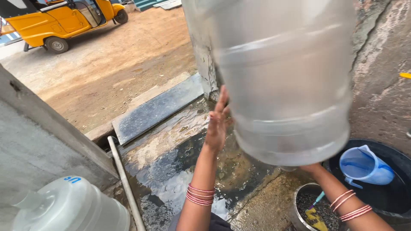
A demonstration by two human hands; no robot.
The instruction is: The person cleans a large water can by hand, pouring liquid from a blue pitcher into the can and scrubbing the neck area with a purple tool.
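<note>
**Big water jar held up between two hands**

While I watch through the head camera, the largest thing I see is the clear plastic water jar (pixel 284 77), lifted off the ground and tilted, filling the upper right of the view in front of a rough concrete wall (pixel 381 81). My left hand (pixel 217 124) is raised with the forearm reaching up and away from me, palm flat against the jar's left side, fingers straight and spread rather than curled round anything. My right hand (pixel 309 167) is tucked beneath the jar's lower end, arm angled up from the right; its fingers are hidden by the jar, so I cannot tell how far they are open.

Below lies wet ground (pixel 171 171). A second pale water jar (pixel 70 205) lies at lower left. A black tub (pixel 385 196) at lower right holds a blue jug (pixel 364 166). Beside it sits a steel bowl (pixel 299 205) with a small scrubber (pixel 314 216). Red bangles (pixel 200 194) circle the left wrist.
</note>
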